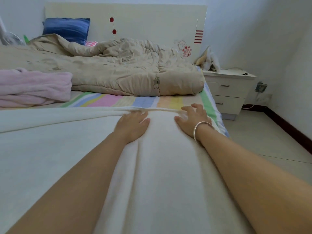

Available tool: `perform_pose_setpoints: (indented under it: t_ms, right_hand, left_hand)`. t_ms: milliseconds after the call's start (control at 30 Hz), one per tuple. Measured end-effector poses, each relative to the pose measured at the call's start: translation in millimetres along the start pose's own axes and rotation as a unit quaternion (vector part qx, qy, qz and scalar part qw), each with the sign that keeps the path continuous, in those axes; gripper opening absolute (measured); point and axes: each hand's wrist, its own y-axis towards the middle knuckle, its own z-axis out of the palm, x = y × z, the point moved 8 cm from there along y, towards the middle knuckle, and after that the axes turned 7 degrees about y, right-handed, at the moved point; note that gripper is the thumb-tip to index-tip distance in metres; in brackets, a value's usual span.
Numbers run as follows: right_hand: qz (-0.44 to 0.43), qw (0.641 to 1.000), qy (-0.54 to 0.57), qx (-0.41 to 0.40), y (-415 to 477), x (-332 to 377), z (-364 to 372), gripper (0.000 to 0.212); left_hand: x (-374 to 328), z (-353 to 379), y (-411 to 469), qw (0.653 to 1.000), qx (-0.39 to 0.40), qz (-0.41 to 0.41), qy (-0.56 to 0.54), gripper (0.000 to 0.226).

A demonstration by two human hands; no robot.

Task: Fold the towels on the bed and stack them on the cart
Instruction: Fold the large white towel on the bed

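A view from the head, looking down two bare forearms onto a bed [118,99] with a pastel striped sheet. A large white towel [67,149] lies spread across the near part of the bed and fills most of the foreground. A long soft ridge runs along it between the arms. It looks light, limp and thick-piled, likely to drape and wrinkle rather than hold a crease. The far hem and its corners seem the best places to take hold.

The left hand [133,125] lies palm down on the towel, its fingers [141,114] straight and close together, reaching the bunched far hem. The right hand [192,120], with a silver bracelet [200,129] on the wrist, arches over the same hem, its fingers [195,107] spread and bent. Whether they pinch the cloth cannot be told.

A crumpled pink towel [33,86] waits at the left, near a rumpled beige quilt [118,71]. No cart is in view.
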Motion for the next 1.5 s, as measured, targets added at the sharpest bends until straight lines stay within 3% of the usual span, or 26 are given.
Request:
perform_pose_setpoints:
  t_ms: [67,133,233,300,367,467,567,733,833,933,1033,1100,1200,1300,1500]
  right_hand:
    - [0.011,0.999,0.002,0.046,-21.9,-0.7,-7.5,0.059]
    - [-0.01,0.993,-0.059,0.101,-62.1,8.9,-17.0,0.061]
    - [-0.109,0.969,-0.115,0.189,-163.2,40.0,-21.6,0.073]
    - [-0.168,0.951,-0.081,0.246,-254.3,60.7,-28.6,0.098]
    - [-0.184,0.939,-0.067,0.284,-329.8,60.6,-36.9,0.099]
    - [-0.112,0.952,-0.09,0.269,-381.0,23.1,-59.0,0.093]
    - [-0.009,0.959,-0.099,0.265,-413.4,-3.7,-80.2,0.066]
    - [0.058,0.975,0.042,0.21,-474.7,32.6,-107.7,0.059]
    - [0.079,0.986,0.079,0.126,-514.3,50.8,-124.5,0.048]
    - [0.128,0.98,0.135,0.067,-554.1,53.2,-132.0,0.039]
    - [0.198,0.956,0.214,0.016,-592.9,45.1,-133.5,0.039]
    - [0.246,0.94,0.235,-0.005,-616.6,37.9,-133.9,0.035]
    - [0.288,0.927,0.237,-0.018,-647.1,31.8,-133.1,0.029]
    - [0.314,0.923,0.222,-0.016,-672.0,32.4,-134.7,0.028]
    - [0.336,0.915,0.223,-0.027,-720.4,33.8,-136.8,0.027]
  left_hand:
    - [2.6,-16.0,-27.7,0.985,-0.029,-0.026,-0.169,0.035]
    - [-3.7,-25.5,-68.8,0.964,0.001,-0.039,-0.262,0.031]
    - [-25.2,-39.1,-145.0,0.979,0.053,0.007,-0.194,0.04]
    - [-42.1,-52.4,-202.1,0.986,0.098,0.064,-0.12,0.065]
    - [-51.6,-69.6,-265.6,0.984,0.132,0.095,-0.075,0.077]
    - [-77.3,-92.1,-362.6,0.973,0.17,0.154,0.017,0.07]
    - [-112.0,-105.5,-451.1,0.957,0.167,0.222,0.09,0.063]
    - [-145.7,-129.1,-550.2,0.943,0.129,0.301,0.065,0.051]
    - [-153.5,-142.6,-591.1,0.935,0.119,0.331,0.049,0.05]
    - [-152.9,-159.7,-626.5,0.931,0.143,0.331,-0.065,0.046]
    - [-129.4,-190.8,-643.1,0.922,0.134,0.206,-0.3,0.035]
    - [-102.6,-208.7,-652.9,0.919,0.094,0.134,-0.358,0.03]
    - [-72.3,-234.9,-671.4,0.953,-0.012,0.134,-0.271,0.024]
    - [-46.8,-247.1,-688.8,0.97,-0.063,0.107,-0.21,0.013]
    - [1.9,-256.3,-727.8,0.982,-0.053,0.174,-0.055,0.031]
